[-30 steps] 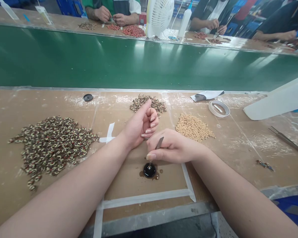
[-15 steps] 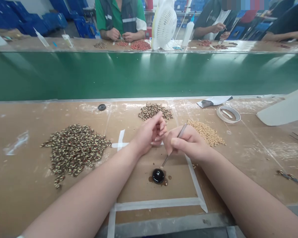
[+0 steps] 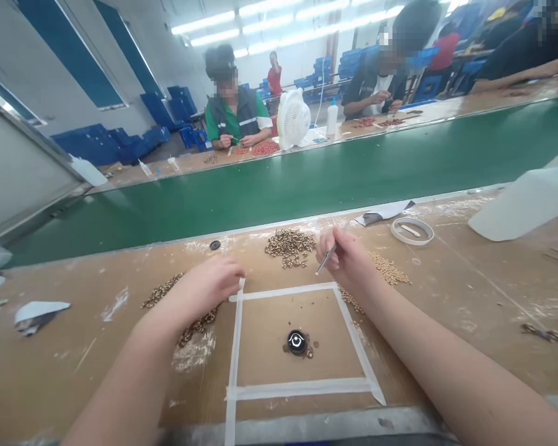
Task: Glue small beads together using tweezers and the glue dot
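Observation:
My right hand (image 3: 346,254) pinches a thin metal stick (image 3: 326,260), its tip pointing down-left above the table with a tiny pale spot at the end. My left hand (image 3: 216,280) is at the left, fingers bent together by the taped corner; whatever they hold is hidden. Beneath it lies a heap of small dark-and-cream pieces (image 3: 165,290), partly covered by my forearm. Between my arms, a small round black cap (image 3: 297,341) with shiny dark liquid stands amid brown spots. Another heap of dark-and-cream pieces (image 3: 289,244) lies beyond, and tan beads (image 3: 390,271) lie beside my right wrist.
White tape strips (image 3: 302,388) frame a rectangle around the cap. A tape roll (image 3: 412,231), a white plastic jug (image 3: 521,204) and scissors (image 3: 546,335) lie to the right. A green conveyor belt (image 3: 260,192) crosses behind; people work on its far side.
My left hand has moved from the middle to the left heap. My right hand has raised the stick away from the black cap. The view has tilted up.

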A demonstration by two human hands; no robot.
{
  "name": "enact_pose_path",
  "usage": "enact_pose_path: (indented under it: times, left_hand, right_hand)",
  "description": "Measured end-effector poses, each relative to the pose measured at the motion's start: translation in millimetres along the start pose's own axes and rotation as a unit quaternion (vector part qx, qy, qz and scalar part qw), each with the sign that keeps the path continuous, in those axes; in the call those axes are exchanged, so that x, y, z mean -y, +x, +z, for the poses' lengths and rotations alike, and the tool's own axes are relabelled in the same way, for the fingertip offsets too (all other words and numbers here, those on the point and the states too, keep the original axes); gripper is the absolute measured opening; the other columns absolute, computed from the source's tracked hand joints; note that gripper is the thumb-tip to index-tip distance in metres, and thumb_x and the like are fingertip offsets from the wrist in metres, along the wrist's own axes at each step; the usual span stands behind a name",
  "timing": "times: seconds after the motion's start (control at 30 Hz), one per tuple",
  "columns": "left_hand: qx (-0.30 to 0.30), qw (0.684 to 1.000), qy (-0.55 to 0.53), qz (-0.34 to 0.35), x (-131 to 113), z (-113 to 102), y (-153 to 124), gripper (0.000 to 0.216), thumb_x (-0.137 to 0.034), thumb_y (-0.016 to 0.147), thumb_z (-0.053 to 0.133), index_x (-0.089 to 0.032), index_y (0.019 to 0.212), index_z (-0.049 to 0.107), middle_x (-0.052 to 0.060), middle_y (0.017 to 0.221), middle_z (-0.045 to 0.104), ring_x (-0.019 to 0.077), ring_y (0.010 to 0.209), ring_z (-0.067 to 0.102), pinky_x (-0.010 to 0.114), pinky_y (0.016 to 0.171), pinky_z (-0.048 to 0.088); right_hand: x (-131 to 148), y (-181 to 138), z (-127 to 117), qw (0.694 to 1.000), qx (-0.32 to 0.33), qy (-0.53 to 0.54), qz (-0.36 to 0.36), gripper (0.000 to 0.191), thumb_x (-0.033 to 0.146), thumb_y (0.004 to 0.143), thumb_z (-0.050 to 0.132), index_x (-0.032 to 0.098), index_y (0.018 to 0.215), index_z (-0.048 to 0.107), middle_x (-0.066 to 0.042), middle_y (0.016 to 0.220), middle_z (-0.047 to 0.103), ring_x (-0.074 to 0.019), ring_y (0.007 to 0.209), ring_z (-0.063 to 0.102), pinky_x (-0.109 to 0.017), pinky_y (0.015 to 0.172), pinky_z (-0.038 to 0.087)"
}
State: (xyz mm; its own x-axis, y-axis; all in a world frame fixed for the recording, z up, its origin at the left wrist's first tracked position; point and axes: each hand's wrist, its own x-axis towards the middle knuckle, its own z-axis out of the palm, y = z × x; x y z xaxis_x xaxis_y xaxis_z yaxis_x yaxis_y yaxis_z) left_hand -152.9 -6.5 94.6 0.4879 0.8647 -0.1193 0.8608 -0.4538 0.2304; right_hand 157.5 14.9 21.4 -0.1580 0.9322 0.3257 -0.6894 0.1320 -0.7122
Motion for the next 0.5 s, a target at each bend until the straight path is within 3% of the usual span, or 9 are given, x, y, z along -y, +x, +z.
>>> enact_pose_path:
  times: [0.1,0.17,0.3,0.5]
  left_hand:
    - [0.038,0.997,0.058,0.015,32,4,-25,0.022,-0.029,0.101,0.06,-0.027,0.107,0.081,0.006,0.11,0.079,0.0287,0.107,0.067,0.04,0.091,0.051]
    - [0.03,0.997,0.067,0.017,41,15,-35,0.029,-0.025,0.103,0.053,-0.027,0.111,0.081,0.007,0.11,0.08,0.0286,0.106,0.068,0.041,0.092,0.051]
    - [-0.002,0.996,0.083,0.02,40,32,-41,0.037,-0.027,0.108,0.044,-0.025,0.101,0.081,0.009,0.105,0.079,0.028,0.099,0.068,0.04,0.087,0.052]
    - [-0.032,0.996,0.079,0.019,38,36,-36,0.038,-0.035,0.107,0.046,-0.025,0.092,0.079,0.008,0.096,0.078,0.0271,0.094,0.068,0.036,0.08,0.052]
  right_hand:
    - [0,3,-2,0.999,-0.013,0.039,-0.003,0.049,0.053,0.092,0.083,0.02,0.061,0.063,0.006,0.05,0.042,-0.0072,0.043,0.03,-0.024,0.044,0.021]
    - [1,5,-2,0.998,-0.017,0.063,-0.002,0.049,0.051,0.091,0.084,0.02,0.061,0.062,0.007,0.05,0.042,-0.0068,0.043,0.03,-0.024,0.044,0.021]
    - [2,6,-2,0.994,-0.015,0.106,0.009,0.049,0.05,0.09,0.086,0.02,0.062,0.061,0.008,0.05,0.039,-0.0066,0.044,0.029,-0.023,0.043,0.02]
    - [4,6,-4,0.989,-0.017,0.148,0.012,0.047,0.047,0.091,0.086,0.02,0.064,0.058,0.008,0.051,0.035,-0.0068,0.046,0.026,-0.021,0.042,0.02]
